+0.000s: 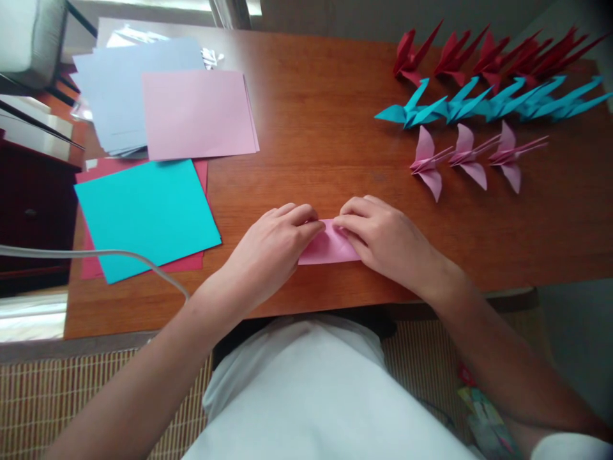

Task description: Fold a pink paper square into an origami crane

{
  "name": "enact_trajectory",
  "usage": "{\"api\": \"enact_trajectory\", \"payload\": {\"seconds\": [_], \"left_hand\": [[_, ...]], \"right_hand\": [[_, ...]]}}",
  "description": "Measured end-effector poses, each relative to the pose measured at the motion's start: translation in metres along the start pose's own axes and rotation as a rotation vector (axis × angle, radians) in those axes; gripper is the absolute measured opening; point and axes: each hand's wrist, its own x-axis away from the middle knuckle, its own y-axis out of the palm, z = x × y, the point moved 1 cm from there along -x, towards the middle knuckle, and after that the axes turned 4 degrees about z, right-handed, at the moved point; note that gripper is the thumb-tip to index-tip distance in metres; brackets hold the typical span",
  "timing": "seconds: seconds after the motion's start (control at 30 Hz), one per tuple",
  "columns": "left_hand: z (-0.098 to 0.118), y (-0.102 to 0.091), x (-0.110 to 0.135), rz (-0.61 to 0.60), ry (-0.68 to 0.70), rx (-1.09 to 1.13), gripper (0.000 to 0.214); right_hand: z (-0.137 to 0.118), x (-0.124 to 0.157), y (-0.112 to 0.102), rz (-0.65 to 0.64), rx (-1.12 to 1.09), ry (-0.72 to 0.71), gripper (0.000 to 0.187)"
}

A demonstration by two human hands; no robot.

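Pink paper, narrow and apparently folded, on the counter near its front edge, between left hand and right hand. Both hands nearly closed, fingers bent and drawn together, gripping the paper toward its far edge; exact placing of the thumbs beneath, impossible to tell.

Likeliest trouble: a crooked crease, from layers slipping under uneven pressure. Possible too: a wrinkle or small tear, from pulling outward with both hands at once. Lesser risk: a snag on the pale cable, from its course over the sheets to the left forearm.

Around that, a smooth brown wooden counter with a soft sheen. To the right, farther back, rows of folded cranes: pink cranes nearest, three in number, then blue cranes, then red cranes, too overlapped for a sure count. To the left, pink sheets partly over grey sheets; nearer, turquoise sheets askew over red sheets.

Beyond the counter, at far left, a pale chair; below the front edge, a slatted mat.
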Motion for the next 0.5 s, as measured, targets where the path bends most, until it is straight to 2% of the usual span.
{"api": "enact_trajectory", "payload": {"seconds": [0.27, 0.5], "left_hand": [[0.034, 0.010, 0.000, 0.059, -0.202, -0.171, 0.017], [0.048, 0.017, 0.008, 0.138, -0.261, -0.173, 0.016]], "right_hand": [[-0.035, -0.004, 0.018, 0.107, 0.195, 0.311, 0.020], [-0.053, 0.007, 0.027, 0.134, 0.284, 0.451, 0.018]]}}
